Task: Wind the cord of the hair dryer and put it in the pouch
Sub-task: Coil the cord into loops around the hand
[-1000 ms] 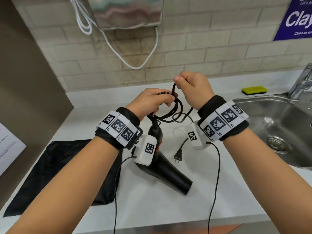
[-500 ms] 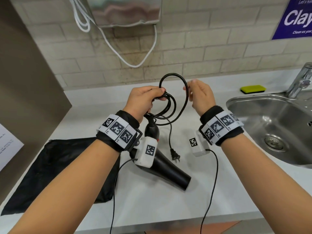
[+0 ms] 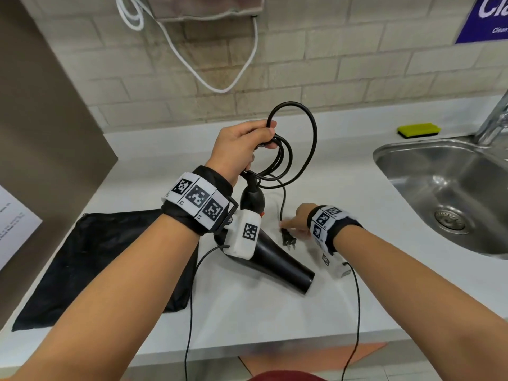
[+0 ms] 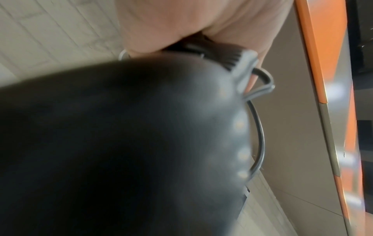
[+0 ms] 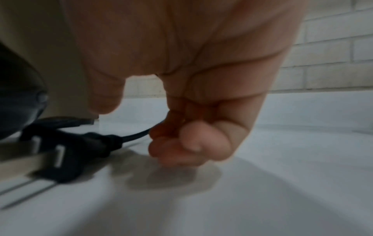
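Black hair dryer (image 3: 277,259) nozzle toward viewer's right, cord (image 3: 299,149) coiled

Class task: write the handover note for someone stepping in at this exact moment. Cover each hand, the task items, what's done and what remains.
Left hand: grips the cord coils above the hair dryer.
Right hand: down at the counter, fingers curled by the plug; whether they grip the cord is unclear.
Pouch: flat, left of the dryer.
Done: several loops wound.
Left: wind the tail and plug, then bag the dryer.
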A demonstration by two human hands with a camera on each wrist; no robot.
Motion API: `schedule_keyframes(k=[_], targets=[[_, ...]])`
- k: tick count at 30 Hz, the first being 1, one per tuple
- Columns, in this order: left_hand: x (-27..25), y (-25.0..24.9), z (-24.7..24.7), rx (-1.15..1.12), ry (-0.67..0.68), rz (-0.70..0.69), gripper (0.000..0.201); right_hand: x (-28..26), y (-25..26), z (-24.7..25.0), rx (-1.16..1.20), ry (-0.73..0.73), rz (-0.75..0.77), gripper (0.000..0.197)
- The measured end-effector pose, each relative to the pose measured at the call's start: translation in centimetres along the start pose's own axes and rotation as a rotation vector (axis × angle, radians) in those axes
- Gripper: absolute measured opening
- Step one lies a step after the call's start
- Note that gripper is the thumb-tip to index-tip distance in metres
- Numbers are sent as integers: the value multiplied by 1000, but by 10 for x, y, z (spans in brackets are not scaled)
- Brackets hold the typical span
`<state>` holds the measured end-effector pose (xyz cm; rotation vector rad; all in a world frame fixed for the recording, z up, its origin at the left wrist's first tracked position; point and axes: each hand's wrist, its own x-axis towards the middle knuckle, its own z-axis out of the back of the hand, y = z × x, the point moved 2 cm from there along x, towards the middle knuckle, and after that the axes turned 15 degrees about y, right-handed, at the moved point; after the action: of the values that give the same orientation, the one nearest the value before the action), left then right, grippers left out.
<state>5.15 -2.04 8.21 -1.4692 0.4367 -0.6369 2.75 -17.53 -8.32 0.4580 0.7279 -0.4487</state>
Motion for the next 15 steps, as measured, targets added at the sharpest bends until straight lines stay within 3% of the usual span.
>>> schedule_keyframes(k=[4,11,13,15], targets=[[0,1,1,1,-2,12,10,3,12,-9,-63,-12,-4,48],[-2,3,5,11,3,11,8,-4,19,-14,-183,12,-20,7],[-2,4,6,-3,7,10,8,-7,15,-4,-32,-9,28,8],[-3,4,8,-19,8,20,7,-15,9,11,321,-111,151,6]])
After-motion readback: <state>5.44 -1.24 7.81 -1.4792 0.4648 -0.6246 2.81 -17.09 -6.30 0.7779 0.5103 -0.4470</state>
